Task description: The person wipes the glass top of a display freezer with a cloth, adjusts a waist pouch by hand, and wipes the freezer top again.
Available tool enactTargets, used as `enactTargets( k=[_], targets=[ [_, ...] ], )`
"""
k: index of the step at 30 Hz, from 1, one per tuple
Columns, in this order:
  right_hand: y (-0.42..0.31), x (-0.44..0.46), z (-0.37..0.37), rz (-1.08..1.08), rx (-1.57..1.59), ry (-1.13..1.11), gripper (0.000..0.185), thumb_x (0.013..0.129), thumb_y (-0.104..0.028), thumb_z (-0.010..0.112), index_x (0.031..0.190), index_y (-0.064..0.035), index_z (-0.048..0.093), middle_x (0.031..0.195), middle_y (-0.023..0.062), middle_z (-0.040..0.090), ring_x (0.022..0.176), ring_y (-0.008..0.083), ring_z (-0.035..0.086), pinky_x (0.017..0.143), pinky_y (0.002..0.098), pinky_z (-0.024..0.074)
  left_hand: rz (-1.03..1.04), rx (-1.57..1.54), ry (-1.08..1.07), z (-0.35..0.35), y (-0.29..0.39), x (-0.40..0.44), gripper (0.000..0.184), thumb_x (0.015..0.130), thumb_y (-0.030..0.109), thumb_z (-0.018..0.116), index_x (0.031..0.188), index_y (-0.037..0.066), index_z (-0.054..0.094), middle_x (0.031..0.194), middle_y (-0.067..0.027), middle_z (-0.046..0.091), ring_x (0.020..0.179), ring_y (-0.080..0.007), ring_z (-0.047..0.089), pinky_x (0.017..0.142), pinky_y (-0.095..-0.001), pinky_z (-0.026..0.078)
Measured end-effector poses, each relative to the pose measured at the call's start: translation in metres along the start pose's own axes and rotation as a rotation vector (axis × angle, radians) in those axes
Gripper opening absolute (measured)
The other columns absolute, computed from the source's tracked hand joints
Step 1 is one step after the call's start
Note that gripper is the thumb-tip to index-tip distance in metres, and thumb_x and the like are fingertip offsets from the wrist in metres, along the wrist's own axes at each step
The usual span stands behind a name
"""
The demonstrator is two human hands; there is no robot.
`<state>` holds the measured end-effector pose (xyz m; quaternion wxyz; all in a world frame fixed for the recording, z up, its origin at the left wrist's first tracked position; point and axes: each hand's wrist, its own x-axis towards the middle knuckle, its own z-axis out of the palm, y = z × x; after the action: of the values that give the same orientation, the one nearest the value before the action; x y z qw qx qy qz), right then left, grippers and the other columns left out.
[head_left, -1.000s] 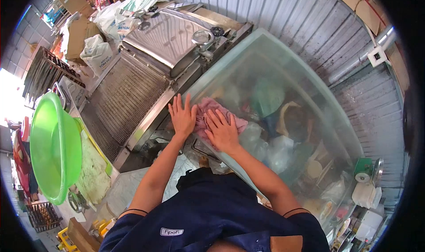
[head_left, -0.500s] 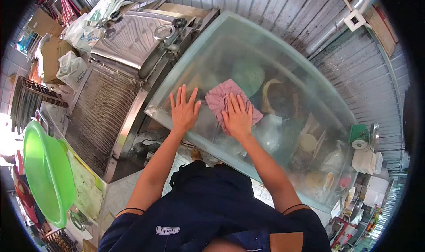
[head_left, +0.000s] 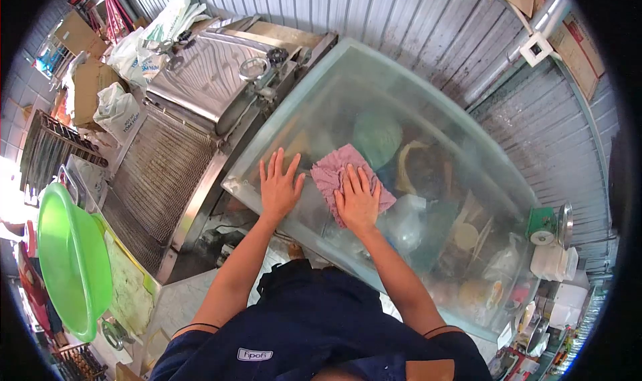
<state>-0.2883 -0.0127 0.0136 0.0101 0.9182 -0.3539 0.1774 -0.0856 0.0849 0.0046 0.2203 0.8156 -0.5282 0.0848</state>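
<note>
My right hand [head_left: 359, 197] lies flat on a pink cloth [head_left: 331, 170], fingers stretched out, pressing it against the cloudy see-through top of a large pale-green glass case [head_left: 428, 107]. The cloth is crumpled and spreads out on both sides of the fingers. To its left, my left hand [head_left: 280, 185] rests palm down on the same top, near the case's left corner. Its fingers are spread and nothing is in them. Through the top I see a rounded green thing [head_left: 378, 139], a curved yellowish piece [head_left: 404, 163] and clear plastic bags [head_left: 406, 230], all blurred.
A steel machine [head_left: 200, 73] with a ridged mesh belt [head_left: 160, 167] stands close on the left. Beyond it are a green basin [head_left: 73, 264], white bags [head_left: 119, 113] and cardboard boxes [head_left: 93, 90]. A green scale [head_left: 540, 226] stands at the right. Corrugated metal walls [head_left: 401, 13] enclose the far side.
The view has tilted, so everything sits lower in the picture. My right hand and the cloth have slid very slightly toward me. My left hand stays at nearly the same spot.
</note>
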Motion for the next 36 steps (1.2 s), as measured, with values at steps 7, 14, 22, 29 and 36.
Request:
enactTargets(
  k=[7, 14, 22, 29, 36],
  targets=[
    [-0.0002, -0.0001, 0.0009, 0.007, 0.013, -0.012, 0.056, 0.094, -0.038, 0.057, 0.144, -0.0114, 0.053, 0.155, 0.0031, 0.042, 0.142, 0.0268, 0.039, 0.112, 0.0622, 0.0281, -0.022, 0.003, -0.025, -0.0015, 0.0011, 0.0005, 0.057, 0.095, 0.04, 0.059, 0.148, 0.025, 0.047, 0.157, -0.0168, 0.036, 0.145, -0.0342, 0.034, 0.12, -0.0575, 0.019],
    [-0.0007, 0.0005, -0.0025, 0.0, 0.003, -0.01, 0.055, 0.094, -0.038, 0.057, 0.142, -0.011, 0.054, 0.154, 0.0036, 0.044, 0.141, 0.0265, 0.04, 0.112, 0.0614, 0.0284, -0.026, -0.008, -0.007, -0.0035, 0.0033, 0.0015, 0.053, 0.094, 0.037, 0.061, 0.145, 0.024, 0.052, 0.156, -0.017, 0.037, 0.144, -0.0343, 0.035, 0.12, -0.0553, 0.02],
    [-0.0018, 0.0005, -0.0021, 0.004, -0.001, 0.012, 0.055, 0.094, -0.039, 0.057, 0.142, -0.0114, 0.055, 0.152, 0.0038, 0.046, 0.14, 0.0262, 0.041, 0.112, 0.0605, 0.0289, -0.025, -0.005, -0.01, -0.0051, 0.0035, 0.0013, 0.053, 0.095, 0.037, 0.062, 0.145, 0.023, 0.052, 0.156, -0.0172, 0.037, 0.144, -0.0345, 0.035, 0.12, -0.0547, 0.021],
    [-0.0009, 0.0, 0.0007, 0.005, 0.009, 0.033, 0.053, 0.094, -0.039, 0.057, 0.14, -0.0126, 0.057, 0.151, 0.0028, 0.047, 0.14, 0.0257, 0.041, 0.112, 0.062, 0.0282, -0.019, 0.01, -0.027, -0.0008, 0.0001, 0.0002, 0.055, 0.096, 0.042, 0.058, 0.148, 0.025, 0.049, 0.157, -0.0167, 0.035, 0.145, -0.0335, 0.034, 0.121, -0.0562, 0.017],
    [-0.0002, 0.0002, 0.002, 0.002, 0.019, 0.036, 0.053, 0.094, -0.039, 0.056, 0.14, -0.0126, 0.057, 0.152, 0.0029, 0.046, 0.14, 0.0258, 0.041, 0.111, 0.0625, 0.0281, -0.037, 0.005, -0.037, 0.0011, 0.0, 0.0005, 0.055, 0.096, 0.042, 0.058, 0.147, 0.027, 0.049, 0.157, -0.0163, 0.035, 0.146, -0.0332, 0.032, 0.121, -0.0558, 0.017]
  ],
)
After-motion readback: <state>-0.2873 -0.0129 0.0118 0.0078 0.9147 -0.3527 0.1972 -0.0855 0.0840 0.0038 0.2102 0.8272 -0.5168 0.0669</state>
